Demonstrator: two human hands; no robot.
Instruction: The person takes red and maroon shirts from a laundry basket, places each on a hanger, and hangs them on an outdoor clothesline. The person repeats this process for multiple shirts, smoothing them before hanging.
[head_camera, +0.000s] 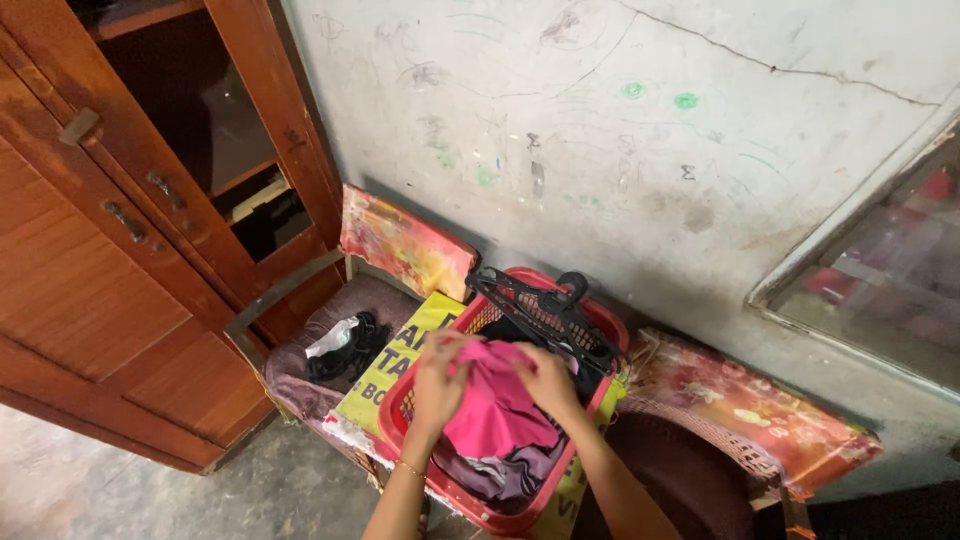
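Over the red plastic laundry basket (500, 520), both hands, left hand (437, 378) and right hand (549, 378), have fingers clamped on a bright pink cloth garment (493, 415); black plastic hangers (545, 305) crowd the basket's far rim

Basket (400, 428) on a seat — cupboard (120, 250) left, wall (640, 150) behind
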